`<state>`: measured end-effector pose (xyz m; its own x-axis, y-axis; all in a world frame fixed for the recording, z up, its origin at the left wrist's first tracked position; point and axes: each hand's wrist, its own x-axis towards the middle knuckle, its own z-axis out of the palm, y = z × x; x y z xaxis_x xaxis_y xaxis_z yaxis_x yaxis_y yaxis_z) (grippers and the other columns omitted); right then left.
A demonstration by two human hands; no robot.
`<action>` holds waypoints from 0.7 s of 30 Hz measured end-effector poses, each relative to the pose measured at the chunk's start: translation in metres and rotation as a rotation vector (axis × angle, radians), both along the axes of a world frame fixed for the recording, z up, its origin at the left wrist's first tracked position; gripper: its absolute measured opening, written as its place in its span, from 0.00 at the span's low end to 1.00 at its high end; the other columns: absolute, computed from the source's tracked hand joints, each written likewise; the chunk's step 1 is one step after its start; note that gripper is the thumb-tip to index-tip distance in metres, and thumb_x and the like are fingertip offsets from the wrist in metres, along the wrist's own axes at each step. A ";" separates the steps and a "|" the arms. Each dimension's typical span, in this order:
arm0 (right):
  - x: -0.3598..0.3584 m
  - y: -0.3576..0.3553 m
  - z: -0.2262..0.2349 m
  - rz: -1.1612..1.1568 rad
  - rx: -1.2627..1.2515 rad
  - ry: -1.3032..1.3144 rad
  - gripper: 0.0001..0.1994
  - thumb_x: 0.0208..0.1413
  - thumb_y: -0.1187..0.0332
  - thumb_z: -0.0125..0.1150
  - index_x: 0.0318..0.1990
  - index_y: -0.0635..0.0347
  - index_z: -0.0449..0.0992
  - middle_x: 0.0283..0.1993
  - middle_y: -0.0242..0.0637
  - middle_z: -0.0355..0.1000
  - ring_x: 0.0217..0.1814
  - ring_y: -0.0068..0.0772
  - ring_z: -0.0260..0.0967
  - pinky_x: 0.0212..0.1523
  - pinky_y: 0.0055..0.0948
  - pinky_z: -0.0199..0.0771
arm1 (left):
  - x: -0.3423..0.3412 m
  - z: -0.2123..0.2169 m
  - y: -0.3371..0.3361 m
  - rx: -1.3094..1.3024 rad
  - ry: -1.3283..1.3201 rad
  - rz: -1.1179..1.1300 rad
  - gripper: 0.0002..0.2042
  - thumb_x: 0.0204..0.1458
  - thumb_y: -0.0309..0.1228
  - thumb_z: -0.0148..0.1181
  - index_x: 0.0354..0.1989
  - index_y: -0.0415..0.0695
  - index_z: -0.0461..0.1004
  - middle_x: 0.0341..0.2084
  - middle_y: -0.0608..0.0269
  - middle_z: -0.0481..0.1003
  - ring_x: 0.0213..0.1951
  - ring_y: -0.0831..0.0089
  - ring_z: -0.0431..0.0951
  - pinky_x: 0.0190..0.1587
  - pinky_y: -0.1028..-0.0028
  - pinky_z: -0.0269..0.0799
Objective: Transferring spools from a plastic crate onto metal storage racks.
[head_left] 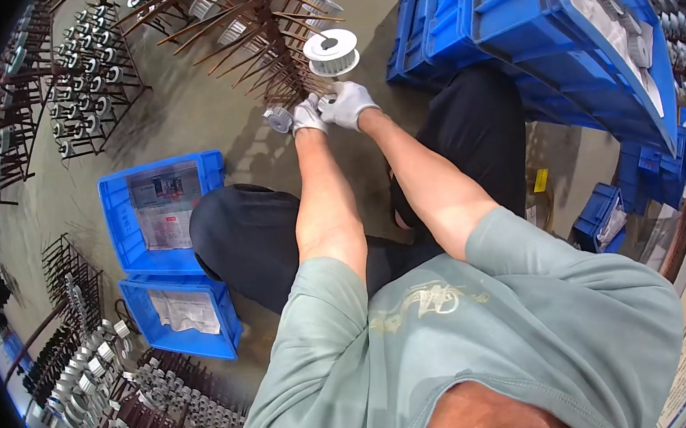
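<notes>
A rusty brown rack (260, 22) with many thin prongs stands before me. On one prong at its right side hangs a large silver-white flanged pulley (332, 54). My left hand (307, 115), in a white glove, is closed low at the rack, its fingers partly hidden. Right beside it is a small silver toothed pulley (277, 120); whether the hand touches it is unclear. My right hand (348, 105), also gloved, is next to the left one, below the large pulley. Its fingers are curled together at a prong end, and what they grip cannot be made out.
Two blue crates (109, 230) lined with paper lie on the floor at left. Stacked blue crates (507, 25) rise at right, the top one holding metal parts and paper. Other racks loaded with pulleys (86, 78) stand at far left, lower left and far right.
</notes>
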<state>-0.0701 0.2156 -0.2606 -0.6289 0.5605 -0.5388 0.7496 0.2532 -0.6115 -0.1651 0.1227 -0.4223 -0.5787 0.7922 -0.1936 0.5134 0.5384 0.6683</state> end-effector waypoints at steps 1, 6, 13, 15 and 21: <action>0.004 0.006 0.007 -0.012 -0.034 -0.041 0.33 0.38 0.57 0.71 0.54 0.65 0.75 0.47 0.49 0.77 0.44 0.49 0.76 0.47 0.33 0.76 | 0.001 -0.003 0.008 -0.013 0.013 -0.037 0.13 0.59 0.36 0.50 0.35 0.40 0.78 0.30 0.53 0.79 0.32 0.62 0.78 0.37 0.69 0.73; 0.030 -0.029 0.086 -0.183 -0.016 0.058 0.35 0.37 0.58 0.73 0.54 0.69 0.74 0.49 0.47 0.77 0.48 0.44 0.75 0.52 0.30 0.74 | 0.000 -0.049 0.025 -0.389 0.071 0.055 0.14 0.59 0.41 0.50 0.35 0.45 0.78 0.32 0.56 0.80 0.34 0.59 0.78 0.38 0.65 0.73; 0.125 -0.051 0.213 -0.379 -0.719 0.761 0.28 0.58 0.58 0.60 0.61 0.67 0.66 0.54 0.53 0.72 0.48 0.47 0.74 0.51 0.29 0.75 | -0.004 -0.045 0.007 0.133 0.299 -0.168 0.13 0.57 0.45 0.51 0.36 0.52 0.78 0.32 0.62 0.79 0.34 0.60 0.77 0.38 0.62 0.70; 0.156 -0.037 0.236 -0.492 -1.119 0.919 0.28 0.64 0.53 0.52 0.63 0.66 0.64 0.56 0.55 0.70 0.45 0.47 0.74 0.47 0.29 0.75 | 0.021 0.001 0.032 0.271 -0.894 0.500 0.09 0.57 0.41 0.52 0.36 0.54 0.77 0.31 0.64 0.78 0.34 0.61 0.75 0.38 0.61 0.67; 0.190 -0.037 0.254 -0.342 -1.646 1.193 0.25 0.69 0.47 0.41 0.58 0.59 0.66 0.57 0.59 0.69 0.40 0.46 0.73 0.42 0.32 0.76 | 0.024 0.092 0.000 0.223 -1.327 0.980 0.06 0.55 0.36 0.55 0.34 0.51 0.76 0.27 0.64 0.76 0.32 0.61 0.74 0.38 0.59 0.65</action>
